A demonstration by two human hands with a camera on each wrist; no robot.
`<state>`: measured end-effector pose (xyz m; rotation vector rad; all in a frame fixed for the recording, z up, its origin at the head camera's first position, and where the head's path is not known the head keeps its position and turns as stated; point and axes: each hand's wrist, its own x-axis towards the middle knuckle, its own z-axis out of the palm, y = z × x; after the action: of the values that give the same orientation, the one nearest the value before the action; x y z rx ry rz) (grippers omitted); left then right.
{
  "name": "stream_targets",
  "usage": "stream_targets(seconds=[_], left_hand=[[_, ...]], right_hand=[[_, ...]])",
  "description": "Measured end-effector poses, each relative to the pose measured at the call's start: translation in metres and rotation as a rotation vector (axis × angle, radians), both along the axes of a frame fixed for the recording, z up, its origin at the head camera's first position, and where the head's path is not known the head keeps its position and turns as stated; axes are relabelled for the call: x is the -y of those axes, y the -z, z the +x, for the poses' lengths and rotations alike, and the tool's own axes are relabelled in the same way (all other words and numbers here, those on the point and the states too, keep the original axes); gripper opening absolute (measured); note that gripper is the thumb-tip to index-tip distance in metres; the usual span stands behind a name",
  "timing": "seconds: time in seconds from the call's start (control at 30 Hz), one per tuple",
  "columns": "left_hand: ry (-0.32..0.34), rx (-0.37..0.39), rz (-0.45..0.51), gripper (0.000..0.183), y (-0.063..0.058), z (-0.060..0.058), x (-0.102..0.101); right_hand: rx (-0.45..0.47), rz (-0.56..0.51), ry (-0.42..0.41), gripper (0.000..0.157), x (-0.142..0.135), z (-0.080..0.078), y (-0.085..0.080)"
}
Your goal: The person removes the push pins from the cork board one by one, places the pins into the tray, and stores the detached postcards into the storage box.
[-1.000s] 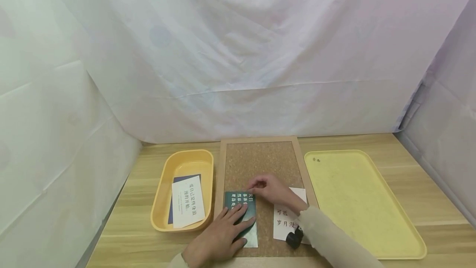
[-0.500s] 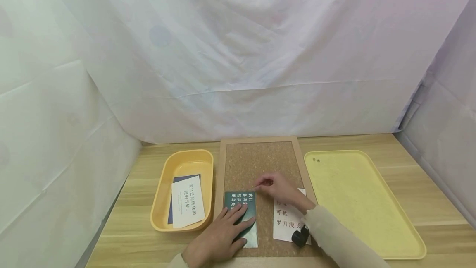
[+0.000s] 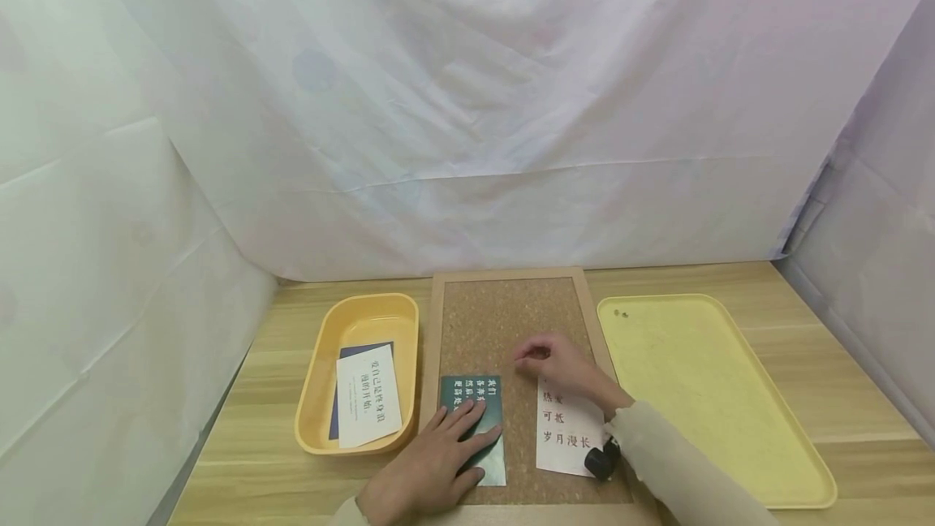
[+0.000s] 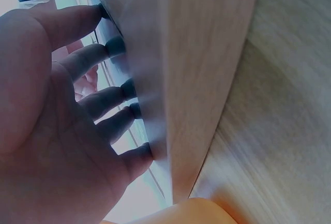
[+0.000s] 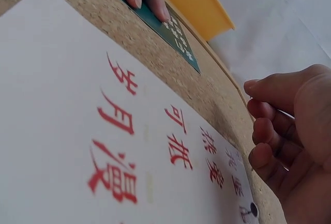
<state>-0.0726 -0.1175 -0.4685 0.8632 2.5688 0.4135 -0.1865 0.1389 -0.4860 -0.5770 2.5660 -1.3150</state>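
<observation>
A dark green card (image 3: pixel 496 412) with white printed characters lies on the framed cork board (image 3: pixel 511 311). My left hand (image 3: pixel 441 457) rests on this card with its fingers spread; in the left wrist view the fingertips (image 4: pixel 115 46) press down. My right hand (image 3: pixel 558 364) is over the board, right of the card's upper corner and apart from it. In the right wrist view its thumb and forefinger pinch a tiny pin (image 5: pixel 251 98), mostly hidden by the fingertips. Under the right forearm lies a white card (image 5: pixel 150 125) with red characters, a dark round-headed thumbtack (image 5: pixel 254 209) at its top.
Left of the board stands a yellow-orange bin (image 3: pixel 307 420) holding a white card (image 3: pixel 368 396) on a dark blue one (image 3: pixel 333 420). On the right is a flat yellow tray (image 3: pixel 716 404) with two tiny dark items (image 3: pixel 621 314) near its back left corner.
My right hand has come away from the green card's upper right corner and moved rightward, fingers still pinched. The left hand has stayed in place on the card.
</observation>
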Motion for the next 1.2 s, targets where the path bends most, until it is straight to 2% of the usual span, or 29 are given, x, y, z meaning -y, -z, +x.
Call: stream_targets(seconds=[0.17, 0.27, 0.5, 0.83, 1.2], left_hand=[[-0.005, 0.004, 0.001, 0.053, 0.000, 0.000, 0.001], [-0.002, 0.001, 0.001, 0.053, 0.000, 0.000, 0.001], [-0.008, 0.020, -0.004, 0.053, -0.001, 0.000, 0.000], [-0.005, 0.022, -0.011, 0.053, -0.002, 0.000, -0.001], [-0.026, 0.039, -0.012, 0.054, 0.000, -0.001, -0.001]], right_hand=[[-0.031, -0.002, 0.013, 0.007, -0.009, -0.002, 0.001], [-0.016, 0.001, 0.033, 0.008, -0.013, -0.002, 0.001], [-0.049, -0.004, 0.025, 0.007, -0.023, -0.003, 0.003], [-0.024, 0.045, 0.121, 0.006, -0.043, -0.004, 0.004], [-0.073, 0.033, 0.136, 0.007, -0.067, -0.007, 0.003]])
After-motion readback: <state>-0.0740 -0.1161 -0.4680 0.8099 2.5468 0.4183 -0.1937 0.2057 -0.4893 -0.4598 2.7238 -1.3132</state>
